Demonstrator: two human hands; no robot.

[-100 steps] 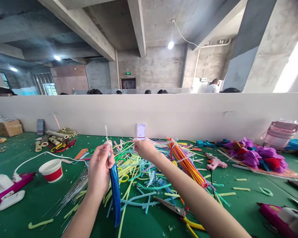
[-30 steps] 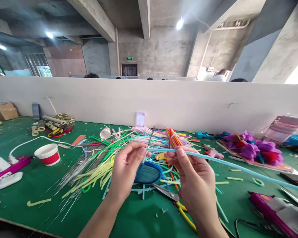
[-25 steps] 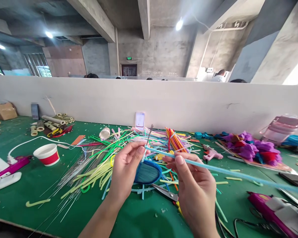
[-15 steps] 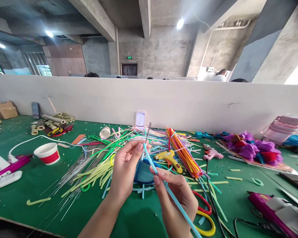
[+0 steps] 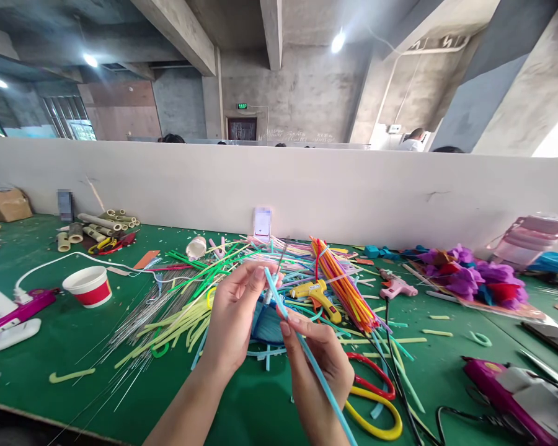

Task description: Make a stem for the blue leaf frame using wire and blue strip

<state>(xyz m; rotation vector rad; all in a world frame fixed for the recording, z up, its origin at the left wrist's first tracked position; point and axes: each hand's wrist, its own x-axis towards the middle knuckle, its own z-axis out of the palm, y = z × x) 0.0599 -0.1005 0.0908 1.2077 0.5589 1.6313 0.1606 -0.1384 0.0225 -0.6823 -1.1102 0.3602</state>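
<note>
My left hand (image 5: 235, 319) is closed, thumb and fingers pinching several thin wires (image 5: 283, 251) that stick up beyond the fingertips. Against these fingers lies the upper end of a light blue pipe cleaner (image 5: 312, 357). Lower down, my right hand (image 5: 320, 365) pinches that pipe cleaner between thumb and forefinger, and its long tail slants down past the palm. Just behind both hands a dark blue padded piece (image 5: 268, 323) rests on the table, partly hidden. Scissors with red and yellow handles (image 5: 376, 414) lie beside my right hand.
Loose pipe cleaners (image 5: 186, 322) and thin wires (image 5: 142, 310) cover the green table (image 5: 134, 396). Nearby are a yellow glue gun (image 5: 318, 297), a pink glue gun (image 5: 397, 287), an orange bundle (image 5: 348, 288), a paper cup (image 5: 88, 287) and a purple power strip (image 5: 506, 396) with cords.
My right hand has shifted a little left and down along with the pipe cleaner. The wires in my left hand lean further right, and more of the scissors shows.
</note>
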